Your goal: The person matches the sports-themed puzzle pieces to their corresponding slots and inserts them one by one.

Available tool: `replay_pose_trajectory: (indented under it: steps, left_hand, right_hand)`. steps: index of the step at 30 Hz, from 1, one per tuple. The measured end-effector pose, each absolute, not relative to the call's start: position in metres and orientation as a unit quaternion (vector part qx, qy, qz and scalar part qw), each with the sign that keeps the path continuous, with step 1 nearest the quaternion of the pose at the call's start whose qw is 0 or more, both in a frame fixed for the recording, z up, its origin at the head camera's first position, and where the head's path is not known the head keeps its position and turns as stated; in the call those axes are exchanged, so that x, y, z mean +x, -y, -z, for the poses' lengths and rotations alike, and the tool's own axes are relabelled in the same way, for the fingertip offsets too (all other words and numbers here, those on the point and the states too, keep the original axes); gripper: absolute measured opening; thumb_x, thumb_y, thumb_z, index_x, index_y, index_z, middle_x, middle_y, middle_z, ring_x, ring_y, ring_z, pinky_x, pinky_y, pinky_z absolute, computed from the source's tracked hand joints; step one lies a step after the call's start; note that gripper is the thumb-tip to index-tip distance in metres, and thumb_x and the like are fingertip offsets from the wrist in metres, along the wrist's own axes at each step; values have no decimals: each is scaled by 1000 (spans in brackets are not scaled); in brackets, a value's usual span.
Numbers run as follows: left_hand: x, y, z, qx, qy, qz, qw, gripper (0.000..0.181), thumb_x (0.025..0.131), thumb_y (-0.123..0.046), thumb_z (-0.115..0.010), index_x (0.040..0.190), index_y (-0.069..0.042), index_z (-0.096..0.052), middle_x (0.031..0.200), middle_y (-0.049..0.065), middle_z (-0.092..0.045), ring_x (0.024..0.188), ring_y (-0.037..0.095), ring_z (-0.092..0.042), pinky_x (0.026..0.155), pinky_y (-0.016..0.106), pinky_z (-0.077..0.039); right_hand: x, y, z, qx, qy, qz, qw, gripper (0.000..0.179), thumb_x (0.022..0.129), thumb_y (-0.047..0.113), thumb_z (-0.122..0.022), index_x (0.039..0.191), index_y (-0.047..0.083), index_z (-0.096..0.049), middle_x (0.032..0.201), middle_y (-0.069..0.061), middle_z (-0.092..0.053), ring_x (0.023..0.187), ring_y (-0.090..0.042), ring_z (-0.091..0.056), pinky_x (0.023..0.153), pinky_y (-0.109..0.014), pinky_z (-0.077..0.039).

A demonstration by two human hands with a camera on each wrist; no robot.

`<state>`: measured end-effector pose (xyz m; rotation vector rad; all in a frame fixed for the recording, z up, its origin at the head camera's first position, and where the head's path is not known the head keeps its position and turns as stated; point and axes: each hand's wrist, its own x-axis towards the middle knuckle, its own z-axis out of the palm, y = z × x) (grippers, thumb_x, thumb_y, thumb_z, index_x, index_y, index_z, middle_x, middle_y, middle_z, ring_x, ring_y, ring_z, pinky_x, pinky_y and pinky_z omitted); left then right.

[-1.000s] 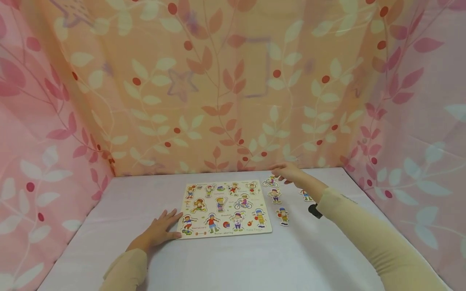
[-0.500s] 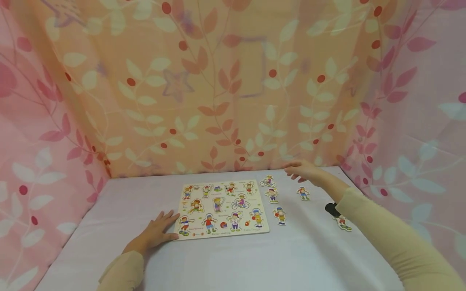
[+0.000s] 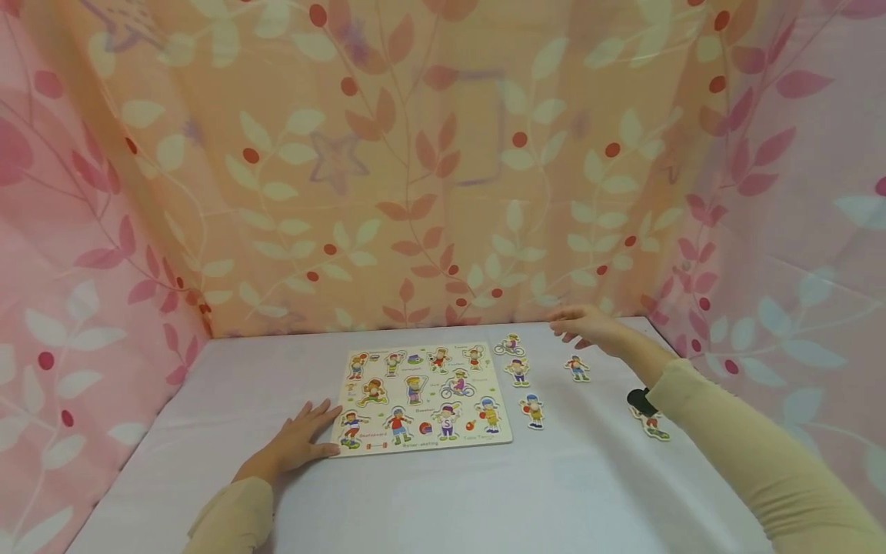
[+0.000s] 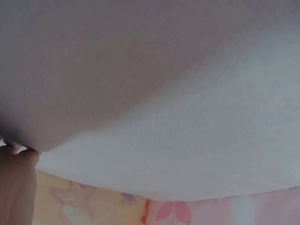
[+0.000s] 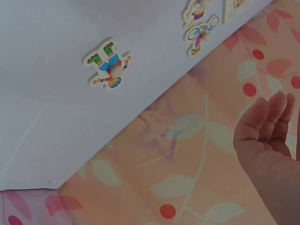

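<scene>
My left hand (image 3: 299,442) rests with spread fingers at the left edge of a flat puzzle board (image 3: 394,422) printed with children playing sports. Over the back right of the table, my right hand (image 3: 588,329) hovers with loosely bent fingers and nothing in it. Nearest to it lie a cyclist puzzle piece (image 3: 511,345) and a roller-skater piece (image 3: 577,368), the latter also plain in the right wrist view. A purple-capped child piece (image 3: 517,372) and a blue-capped child piece (image 3: 533,412) lie along the board's right side. Only the fingers (image 4: 18,183) of my left hand show in the left wrist view.
A skateboarder piece (image 3: 652,425) lies at the right, partly hidden by the black wrist camera (image 3: 641,400). The white-covered table (image 3: 443,500) ends at a floral curtain (image 3: 415,231) behind, with pink curtains at both sides.
My right hand has moved right, away from above the cyclist piece, uncovering it and the roller-skater piece. The skateboarder piece has come into view. My left hand stays at the board.
</scene>
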<state>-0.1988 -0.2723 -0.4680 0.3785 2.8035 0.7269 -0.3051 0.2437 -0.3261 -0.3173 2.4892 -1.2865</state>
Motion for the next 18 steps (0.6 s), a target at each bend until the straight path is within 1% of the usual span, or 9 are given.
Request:
replay_pose_trajectory:
  steps: [4, 7, 9, 11, 15, 18]
  left_hand:
    - [-199, 273, 469, 131, -954, -250, 105, 80, 82, -44, -73, 144, -3, -44, 152, 30, -27, 139, 56, -10, 105, 75, -7]
    - [-199, 273, 468, 133, -952, -255, 101, 80, 81, -43, -73, 144, -2, -44, 152, 30, -27, 139, 56, -10, 105, 75, -7]
    - [-199, 273, 467, 136, -952, -255, 99, 80, 81, -43, -73, 143, -2, -44, 151, 31, -27, 138, 57, -10, 104, 75, -7]
    - [-198, 273, 467, 135, -952, -258, 99, 80, 81, -42, -73, 143, -2, -44, 151, 31, -27, 138, 57, -10, 104, 75, -7]
    - [-196, 272, 467, 132, -951, -262, 102, 80, 81, -42, -74, 144, -2, -44, 151, 31, -27, 138, 57, -10, 104, 75, -7]
    - [-196, 272, 467, 130, -951, -262, 103, 81, 81, -43, -74, 144, -2, -44, 151, 30, -27, 138, 57, -10, 104, 75, -7]
  right_hand:
    - [-312, -240, 342, -102, -868, 458, 162, 41, 99, 21, -57, 132, -4, -54, 122, -20, -60, 104, -34, -56, 79, -39, -50]
    - [-319, -237, 359, -95, -868, 460, 163, 43, 98, 21, -58, 133, -3, -53, 130, -24, -56, 112, -40, -55, 87, -49, -49]
    - [-323, -234, 371, -91, -865, 468, 160, 45, 97, 22, -60, 134, -3, -52, 132, -26, -55, 117, -43, -51, 91, -56, -46]
    - [-326, -231, 382, -82, -861, 478, 151, 47, 96, 22, -63, 134, -2, -52, 132, -26, -54, 119, -44, -49, 94, -60, -44]
    - [-332, -223, 400, -46, -861, 490, 125, 48, 94, 22, -66, 134, -1, -53, 130, -25, -55, 119, -40, -51, 94, -58, -44]
    - [-337, -219, 412, -13, -860, 497, 115, 49, 94, 21, -66, 136, -1, -51, 133, -26, -52, 120, -40, -49, 95, -57, -43]
